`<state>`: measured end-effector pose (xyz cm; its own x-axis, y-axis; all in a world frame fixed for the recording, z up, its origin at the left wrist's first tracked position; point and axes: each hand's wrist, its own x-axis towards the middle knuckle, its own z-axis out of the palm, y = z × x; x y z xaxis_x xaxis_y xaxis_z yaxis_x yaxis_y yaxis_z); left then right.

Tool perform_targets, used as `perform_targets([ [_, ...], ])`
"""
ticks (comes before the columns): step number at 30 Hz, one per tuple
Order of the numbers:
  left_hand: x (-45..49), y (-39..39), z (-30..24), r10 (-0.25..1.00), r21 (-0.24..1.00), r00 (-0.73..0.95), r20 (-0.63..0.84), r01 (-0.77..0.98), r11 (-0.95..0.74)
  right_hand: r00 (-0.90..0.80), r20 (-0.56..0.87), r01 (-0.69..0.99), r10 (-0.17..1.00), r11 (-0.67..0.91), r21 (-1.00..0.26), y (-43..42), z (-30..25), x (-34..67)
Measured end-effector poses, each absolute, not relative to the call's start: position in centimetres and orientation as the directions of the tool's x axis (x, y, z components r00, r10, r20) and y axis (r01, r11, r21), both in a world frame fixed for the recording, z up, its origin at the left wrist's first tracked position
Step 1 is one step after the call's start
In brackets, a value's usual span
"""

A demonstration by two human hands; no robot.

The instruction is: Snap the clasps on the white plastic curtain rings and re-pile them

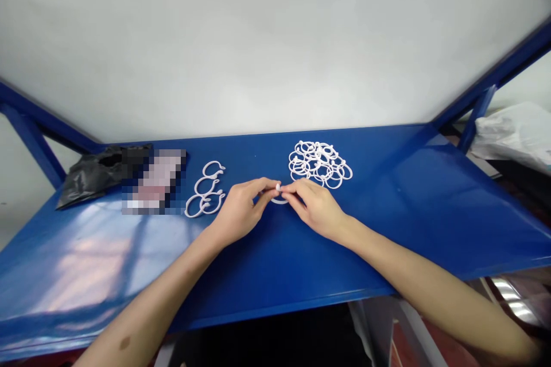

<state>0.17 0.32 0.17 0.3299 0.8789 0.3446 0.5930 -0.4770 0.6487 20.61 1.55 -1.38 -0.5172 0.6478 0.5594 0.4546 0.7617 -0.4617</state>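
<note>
My left hand (241, 210) and my right hand (315, 206) meet at the middle of a blue shelf (387, 223). Both pinch the same white plastic ring (279, 194), fingertips closed on its ends; most of the ring is hidden by my fingers. A loose heap of several white rings (318, 163) lies just behind my right hand. A short chain of linked white rings (206, 190) lies to the left of my left hand.
A crumpled black plastic bag (97, 174) sits at the shelf's far left, beside a blurred-out patch (154, 182). Blue frame struts rise at both ends. A white wall stands behind. A white bag (514, 131) lies off to the right.
</note>
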Motion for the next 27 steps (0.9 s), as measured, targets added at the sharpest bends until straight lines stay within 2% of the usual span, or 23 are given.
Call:
perform_targets([
  [3,-1.5,1.4,0.4,0.888,0.462,0.265,0.377,0.776,-0.428,-0.481,0.581,0.589,0.657,0.733,-0.340,2.8,-0.6,21.4],
  [6,-4.1,2.6,0.5,0.913,0.216,0.142,0.383,0.947,-0.238,-0.388,0.606,0.727,0.694,0.635,-0.262,4.5,0.1,23.2],
  [8,-5.8,3.3,0.4,0.932,0.087,0.071,0.355,0.990,-0.108,-0.313,0.604,0.801,0.733,0.546,-0.247,5.6,0.2,24.6],
  [12,-8.0,4.2,-0.2,0.974,-0.019,-0.006,0.227,1.000,0.011,-0.277,0.563,0.850,0.778,0.472,-0.235,7.3,-0.3,26.4],
  [16,-8.6,4.5,-0.7,0.985,-0.022,0.008,0.174,1.000,-0.004,-0.288,0.533,0.860,0.796,0.460,-0.222,7.7,-0.8,26.7],
  [23,-8.1,4.3,-0.3,0.968,0.073,0.012,0.252,0.997,-0.031,-0.289,0.573,0.858,0.767,0.473,-0.200,7.2,0.0,26.4],
  [25,-7.7,4.2,0.3,0.953,0.125,0.006,0.302,0.991,-0.046,-0.291,0.580,0.851,0.760,0.484,-0.207,7.0,0.2,26.3],
  [27,-7.0,4.0,0.9,0.941,0.240,-0.009,0.338,0.968,-0.077,-0.300,0.590,0.829,0.749,0.511,-0.227,6.6,0.4,25.9],
])
